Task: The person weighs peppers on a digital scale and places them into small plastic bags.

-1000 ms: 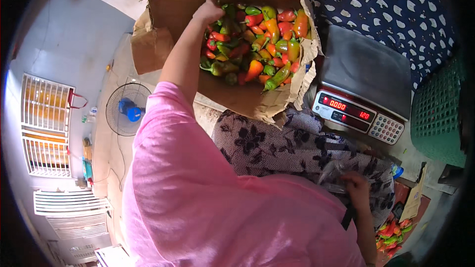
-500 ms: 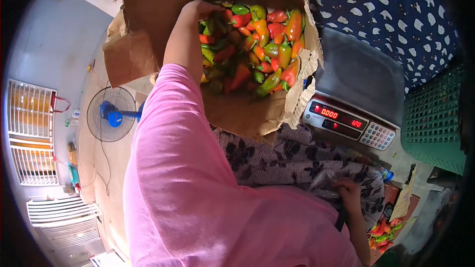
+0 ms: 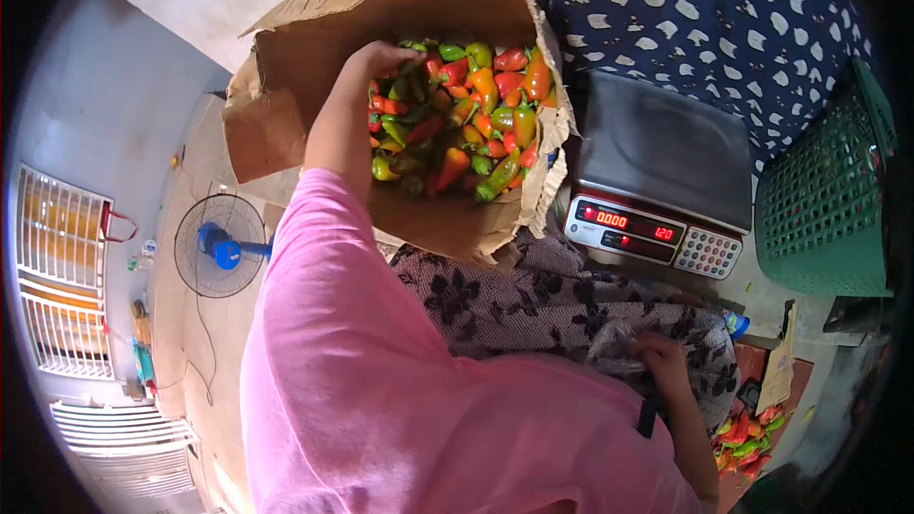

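My left hand (image 3: 387, 58) reaches into a torn cardboard box (image 3: 276, 141), at the far left corner of a heap of red, orange and green peppers (image 3: 484, 88). Its fingertips touch the peppers there, but most of the fingers are hidden, so whether they grip one does not show. Low on the right, close to my body, my right hand (image 3: 664, 362) is closed on a crumpled clear plastic bag (image 3: 612, 343) above a dark flower-patterned cloth (image 3: 476, 300).
Right of the box stands a digital scale (image 3: 664, 148) with lit red digits. Beyond it are a navy patterned cloth (image 3: 657, 0) and a green plastic basket (image 3: 824, 200). More peppers (image 3: 747, 438) lie at the lower right. A blue fan (image 3: 221, 246) stands at left.
The whole view has shifted, with box and scale now lower and further left. My left hand stays at the same corner of the pepper heap; my right hand still holds the bag.
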Available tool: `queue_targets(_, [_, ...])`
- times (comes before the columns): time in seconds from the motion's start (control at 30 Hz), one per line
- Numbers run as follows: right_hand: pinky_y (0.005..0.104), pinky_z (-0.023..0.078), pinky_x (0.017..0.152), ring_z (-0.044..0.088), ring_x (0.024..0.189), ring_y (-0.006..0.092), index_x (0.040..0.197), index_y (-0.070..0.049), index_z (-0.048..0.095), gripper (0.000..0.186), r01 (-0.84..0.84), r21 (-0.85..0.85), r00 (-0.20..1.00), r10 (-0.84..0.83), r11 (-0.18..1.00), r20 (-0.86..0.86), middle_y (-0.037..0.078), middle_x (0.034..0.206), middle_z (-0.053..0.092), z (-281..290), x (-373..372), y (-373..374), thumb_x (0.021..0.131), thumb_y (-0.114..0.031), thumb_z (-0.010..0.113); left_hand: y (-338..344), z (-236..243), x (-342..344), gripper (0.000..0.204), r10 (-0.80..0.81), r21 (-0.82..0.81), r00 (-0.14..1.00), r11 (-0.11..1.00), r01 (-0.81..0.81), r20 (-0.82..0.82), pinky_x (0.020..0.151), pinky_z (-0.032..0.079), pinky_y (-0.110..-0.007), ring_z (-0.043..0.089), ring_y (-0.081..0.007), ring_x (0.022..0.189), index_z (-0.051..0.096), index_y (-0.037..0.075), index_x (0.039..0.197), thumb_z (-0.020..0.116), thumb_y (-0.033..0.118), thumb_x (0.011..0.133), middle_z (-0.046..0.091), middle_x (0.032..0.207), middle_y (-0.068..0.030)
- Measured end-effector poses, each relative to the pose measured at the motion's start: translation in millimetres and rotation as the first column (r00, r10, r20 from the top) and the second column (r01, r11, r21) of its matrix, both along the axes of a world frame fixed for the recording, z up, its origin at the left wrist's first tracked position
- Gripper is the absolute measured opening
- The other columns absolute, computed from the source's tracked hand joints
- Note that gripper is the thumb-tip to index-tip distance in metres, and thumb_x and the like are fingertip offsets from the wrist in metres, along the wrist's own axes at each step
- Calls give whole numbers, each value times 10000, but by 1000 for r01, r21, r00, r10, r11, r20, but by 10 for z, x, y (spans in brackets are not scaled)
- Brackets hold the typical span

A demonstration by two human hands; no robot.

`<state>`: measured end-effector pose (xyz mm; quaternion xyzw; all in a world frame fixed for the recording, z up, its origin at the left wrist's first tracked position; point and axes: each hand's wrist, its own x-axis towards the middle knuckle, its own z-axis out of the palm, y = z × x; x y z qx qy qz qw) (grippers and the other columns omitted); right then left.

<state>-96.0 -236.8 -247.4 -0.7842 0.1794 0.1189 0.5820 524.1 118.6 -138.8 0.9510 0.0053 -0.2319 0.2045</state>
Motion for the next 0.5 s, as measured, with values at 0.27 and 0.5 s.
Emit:
queue_targets(0.27, [321, 450, 833, 605, 905, 234, 868, 3, 660, 199, -76, 20, 996, 75, 997, 51, 115, 876, 628, 47, 17, 9, 747, -34, 506, 31, 537, -887, 272, 33, -570, 994, 821, 32, 103, 478, 368, -235, 481, -81, 538, 633, 108, 946, 587, 363, 863, 548, 637, -2])
queue_targets(0.5, [312, 452, 831, 602, 913, 222, 881, 5, 643, 173, -83, 31, 990, 79, 996, 120, 100, 911, 627, -136, -113, -42, 765, -46, 526, -274, -6, -964, 373, -131, -21, 991, 991, 132, 37, 413, 419, -347, 515, -190, 467, 630, 40, 880, 737, 369, 740, 584, 637, -91])
